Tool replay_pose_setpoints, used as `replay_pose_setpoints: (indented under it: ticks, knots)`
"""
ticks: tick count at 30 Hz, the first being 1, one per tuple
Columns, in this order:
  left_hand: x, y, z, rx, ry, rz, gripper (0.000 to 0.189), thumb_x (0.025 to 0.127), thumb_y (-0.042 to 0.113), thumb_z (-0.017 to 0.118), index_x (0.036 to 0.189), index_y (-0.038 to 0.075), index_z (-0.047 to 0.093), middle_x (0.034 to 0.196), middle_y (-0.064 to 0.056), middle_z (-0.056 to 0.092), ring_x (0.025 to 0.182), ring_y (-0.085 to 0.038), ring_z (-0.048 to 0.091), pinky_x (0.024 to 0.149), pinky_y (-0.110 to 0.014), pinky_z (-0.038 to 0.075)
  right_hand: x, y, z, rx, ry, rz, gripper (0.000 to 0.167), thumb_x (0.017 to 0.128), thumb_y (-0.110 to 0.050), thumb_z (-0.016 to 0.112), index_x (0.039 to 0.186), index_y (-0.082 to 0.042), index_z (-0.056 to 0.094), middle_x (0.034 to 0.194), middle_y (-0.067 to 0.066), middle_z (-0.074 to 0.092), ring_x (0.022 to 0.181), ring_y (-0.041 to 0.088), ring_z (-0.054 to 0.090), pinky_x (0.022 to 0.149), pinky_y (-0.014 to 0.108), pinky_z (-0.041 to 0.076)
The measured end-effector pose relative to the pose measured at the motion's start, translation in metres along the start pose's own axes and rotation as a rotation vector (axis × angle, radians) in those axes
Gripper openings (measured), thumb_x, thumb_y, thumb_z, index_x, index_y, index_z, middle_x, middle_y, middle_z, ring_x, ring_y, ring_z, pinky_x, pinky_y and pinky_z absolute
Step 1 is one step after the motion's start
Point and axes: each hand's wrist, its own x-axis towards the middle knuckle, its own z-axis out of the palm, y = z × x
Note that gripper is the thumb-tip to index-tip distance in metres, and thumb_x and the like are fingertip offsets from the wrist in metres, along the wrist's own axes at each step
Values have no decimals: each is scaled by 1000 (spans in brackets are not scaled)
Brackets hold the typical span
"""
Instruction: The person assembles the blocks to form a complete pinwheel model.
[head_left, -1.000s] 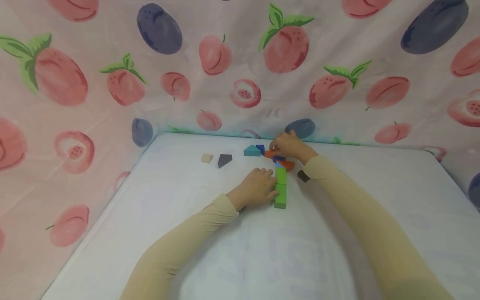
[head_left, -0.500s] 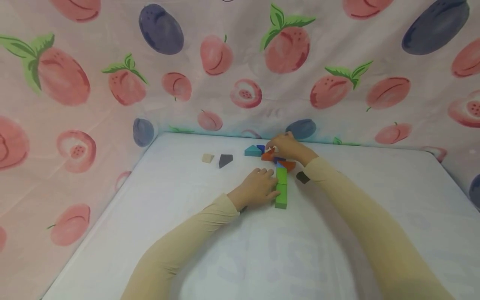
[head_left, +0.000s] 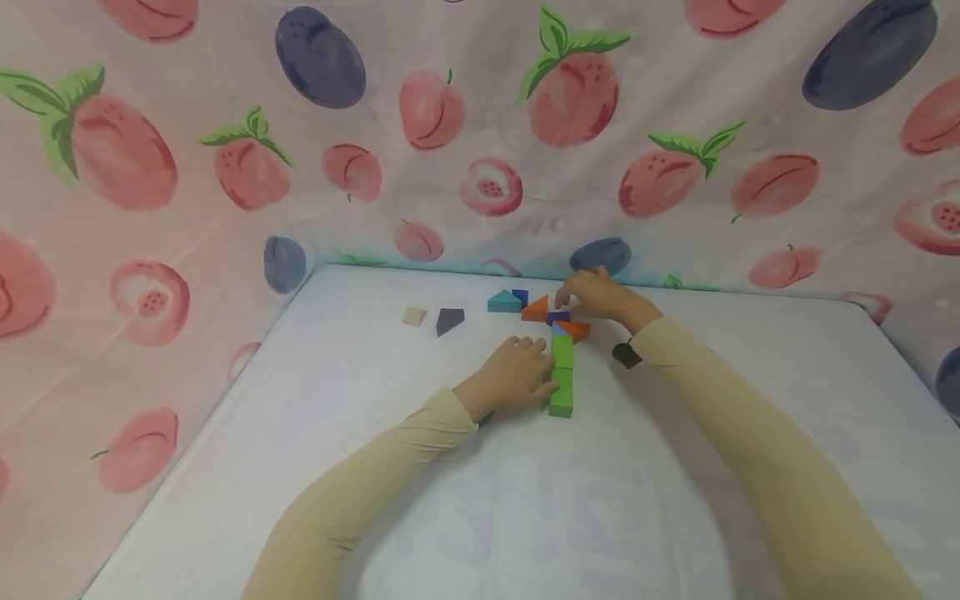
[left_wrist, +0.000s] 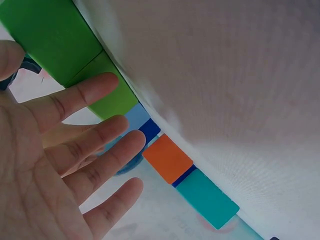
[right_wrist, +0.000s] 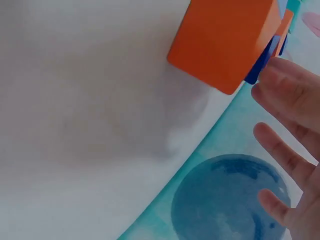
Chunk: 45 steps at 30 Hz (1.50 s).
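Two green blocks (head_left: 561, 392) lie end to end, and the straight, spread fingers of my left hand (head_left: 510, 379) rest along their left side. Beyond them are a light blue piece (left_wrist: 134, 116), an orange block (head_left: 576, 331) and a dark blue block (head_left: 558, 317). My right hand (head_left: 606, 298) hovers just behind that dark blue block, its fingers loosely bent and holding nothing. To its left stands an orange triangle block (head_left: 536, 310), beside a teal triangle block (head_left: 505, 302) and another dark blue piece (head_left: 521, 296).
A dark grey angular block (head_left: 450, 321) and a small beige block (head_left: 413, 316) lie on the left of the white table (head_left: 337, 375). Near the right sleeve lies a dark piece (head_left: 626, 355). A fruit-print cloth (head_left: 480, 100) hangs behind the table.
My right hand has nudged the orange triangle block slightly left, let go of it and drawn back to the right. My left hand stays in place against the green blocks.
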Motion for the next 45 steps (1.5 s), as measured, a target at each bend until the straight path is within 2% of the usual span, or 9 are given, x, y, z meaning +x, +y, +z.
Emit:
replay_pose_setpoints:
  ticks: [5,14,19,24,29,33,40,45]
  knots:
    - [0,0,1,1,-1,-9,45,96,51,40,121,17,57,118,-3,57,106,-18,52,100,-36,41,3,3,2,-7,5,10,23,81,-2,69,102,-12,72,109,8,70,115,32,53,106,69,12]
    - [2,0,4,6,1,-10,45,96,50,40,121,17,57,116,-2,57,105,-18,52,99,-36,42,15,3,8,-101,82,-1,18,81,-8,70,98,-14,73,100,5,71,102,27,57,98,59,30]
    - [1,1,3,4,-2,-8,46,96,51,40,123,17,57,117,-2,56,105,-18,51,99,-36,42,12,-3,5,-74,70,10,16,86,-16,67,101,-14,71,97,4,71,102,26,58,104,65,22]
    - [1,0,2,6,-5,-11,46,96,50,40,123,17,57,119,-3,56,107,-19,51,100,-37,41,7,-8,0,-15,30,25,20,83,-18,70,103,-13,70,92,4,70,98,25,59,105,70,14]
    - [1,0,3,14,-1,-8,47,96,51,39,124,17,57,119,-3,56,107,-18,51,100,-36,41,5,-8,0,14,6,35,24,82,-12,70,106,-13,70,96,4,70,101,26,60,107,68,13]
    - [2,0,4,19,4,-8,47,96,51,39,124,18,57,119,-3,56,107,-18,52,100,-36,41,8,-7,2,-1,24,21,23,83,-9,69,106,-13,70,98,5,70,103,27,60,106,69,14]
    - [1,0,3,22,8,-3,46,96,51,39,123,17,57,117,-2,56,105,-18,52,99,-36,42,13,-4,7,-43,73,-3,18,83,-11,69,101,-12,69,99,6,70,101,28,59,98,60,28]
    - [0,1,0,22,7,0,45,96,50,40,121,17,58,114,-2,57,103,-17,52,98,-35,42,15,-5,7,-21,70,15,29,84,-11,69,113,-12,64,118,11,64,116,33,53,105,66,20]
